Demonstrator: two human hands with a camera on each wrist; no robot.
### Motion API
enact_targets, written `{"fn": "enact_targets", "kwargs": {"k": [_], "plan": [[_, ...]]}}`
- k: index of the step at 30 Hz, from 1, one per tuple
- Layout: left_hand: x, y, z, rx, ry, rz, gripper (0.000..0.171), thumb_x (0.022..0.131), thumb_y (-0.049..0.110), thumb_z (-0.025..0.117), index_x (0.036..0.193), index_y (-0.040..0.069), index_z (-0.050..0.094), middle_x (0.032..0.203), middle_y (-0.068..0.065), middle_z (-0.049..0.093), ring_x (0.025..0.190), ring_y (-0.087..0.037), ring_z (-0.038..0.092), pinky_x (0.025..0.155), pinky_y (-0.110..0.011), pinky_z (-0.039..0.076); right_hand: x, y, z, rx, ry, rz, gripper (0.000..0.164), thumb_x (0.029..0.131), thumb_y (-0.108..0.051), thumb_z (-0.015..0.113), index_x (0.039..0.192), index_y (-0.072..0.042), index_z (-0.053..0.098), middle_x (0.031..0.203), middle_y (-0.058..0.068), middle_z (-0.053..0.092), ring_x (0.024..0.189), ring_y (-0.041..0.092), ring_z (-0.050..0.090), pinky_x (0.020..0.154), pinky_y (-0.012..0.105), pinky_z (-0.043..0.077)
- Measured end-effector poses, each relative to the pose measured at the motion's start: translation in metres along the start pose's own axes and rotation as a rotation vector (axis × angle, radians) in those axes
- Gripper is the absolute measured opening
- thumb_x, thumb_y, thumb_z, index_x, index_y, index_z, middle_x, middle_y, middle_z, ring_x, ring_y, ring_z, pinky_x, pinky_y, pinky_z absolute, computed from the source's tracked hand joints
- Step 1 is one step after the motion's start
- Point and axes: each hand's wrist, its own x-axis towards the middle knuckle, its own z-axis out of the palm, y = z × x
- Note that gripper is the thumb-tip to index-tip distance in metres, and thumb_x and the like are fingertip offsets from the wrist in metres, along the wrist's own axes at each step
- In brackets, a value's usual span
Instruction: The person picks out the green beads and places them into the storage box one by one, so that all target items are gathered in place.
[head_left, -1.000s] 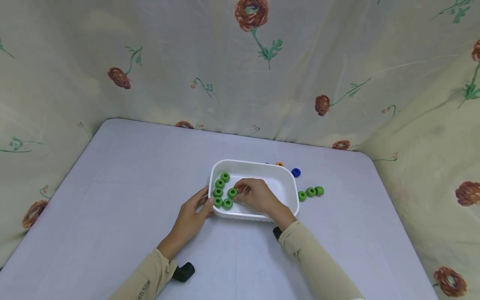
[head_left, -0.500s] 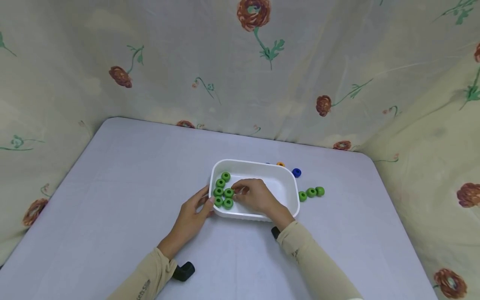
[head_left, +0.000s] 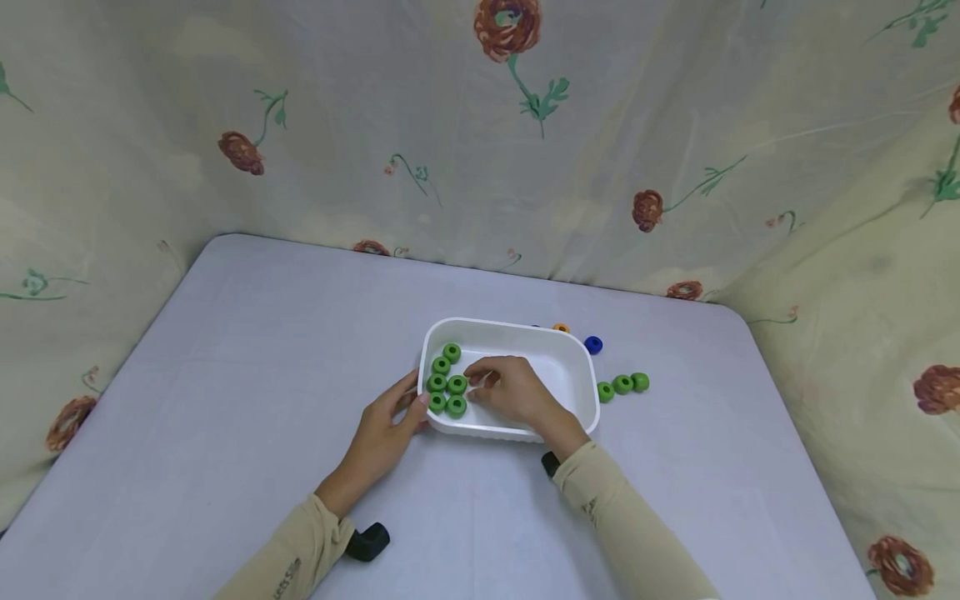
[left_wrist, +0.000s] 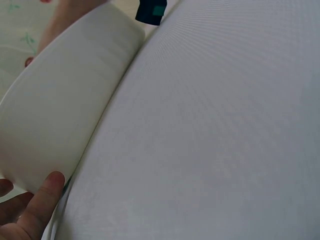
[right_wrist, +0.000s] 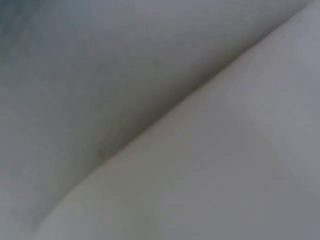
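Observation:
A white rectangular tray point(head_left: 540, 350) stands on the table with several green beads in its left part. Each bead is round with a dark hole. My left hand point(head_left: 382, 433) grips the tray's left end, thumb at the near corner of the rim and fingers along the outer wall. In the left wrist view its fingertips point(left_wrist: 52, 182) touch the wall low down. Inside the tray my right hand point(head_left: 513, 392) hovers just right of one green bead point(head_left: 457, 384), its thumb and index finger parted and nothing between them. The right wrist view is a blurred pale surface.
Right of the tray, a short row of green beads point(head_left: 622, 384) lies on the white table cover point(head_left: 262, 350). A blue bead point(head_left: 593, 345) and an orange bead point(head_left: 561, 328) lie behind it, partly hidden in the orange one's case. Flowered cloth point(head_left: 450, 125) hangs around the table.
My right hand moved the green bead left, up against the others in the tray, and its fingers have come off it. My left hand stays on the tray.

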Motion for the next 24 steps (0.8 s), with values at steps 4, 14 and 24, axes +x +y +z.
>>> {"fn": "enact_targets", "kwargs": {"k": [4,14,24], "plan": [[0.000,-0.001,0.000,0.005,0.001,-0.004,0.055,0.105,0.025,0.054,0.156,0.010,0.036,0.159,-0.015,0.041,0.139,-0.034,0.052,0.091,-0.019,0.064,0.000,0.001,-0.001,0.007,-0.003,0.026,0.028,0.084,-0.010,0.079,0.112,-0.011,0.076,0.102,0.003,0.077,0.084,0.010,0.065,0.077,0.021,0.055],[-0.001,0.000,0.001,0.007,0.002,-0.017,0.056,0.106,0.026,0.053,0.156,0.010,0.035,0.159,-0.015,0.041,0.140,-0.034,0.051,0.091,-0.020,0.063,-0.009,0.009,-0.020,0.068,0.079,0.075,0.027,0.087,-0.013,0.077,0.114,-0.010,0.075,0.104,0.006,0.076,0.088,0.017,0.067,0.080,0.027,0.055],[-0.001,0.000,0.001,0.011,0.004,-0.020,0.056,0.106,0.025,0.053,0.156,0.010,0.034,0.159,-0.014,0.040,0.140,-0.034,0.051,0.091,-0.019,0.063,-0.029,0.026,-0.055,0.073,0.223,0.108,0.027,0.089,-0.018,0.077,0.114,-0.007,0.074,0.108,0.007,0.076,0.092,0.021,0.068,0.075,0.025,0.057]]}}
